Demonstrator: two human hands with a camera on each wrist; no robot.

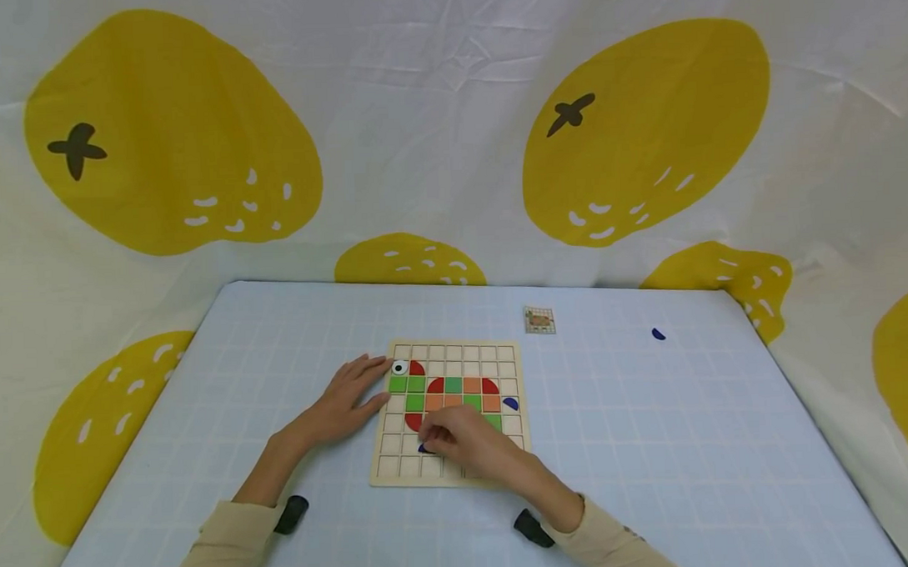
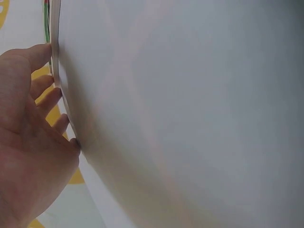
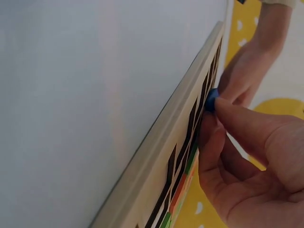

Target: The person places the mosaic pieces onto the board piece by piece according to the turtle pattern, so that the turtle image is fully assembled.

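Observation:
A wooden grid board (image 1: pixel 385 468) lies on the table, with green, orange and red tiles and a white eye tile (image 1: pixel 400 368) in its cells. My right hand (image 1: pixel 470 440) is over the board's lower part, pinching a small blue half-round tile (image 3: pixel 211 99) between thumb and fingertips against the grid. Part of that tile is hidden by the fingers. My left hand (image 1: pixel 341 407) lies beside the board's left edge, its extended fingertips touching the rim. Another blue half-round tile (image 1: pixel 510 403) sits in a cell near the board's right edge.
On the table to the right lies a loose dark blue half-round piece (image 1: pixel 658 334). Behind the board's right corner is a small picture card (image 1: pixel 539 320) with a grid pattern. A white curtain with yellow fruit prints hangs behind the table (image 1: pixel 700 442).

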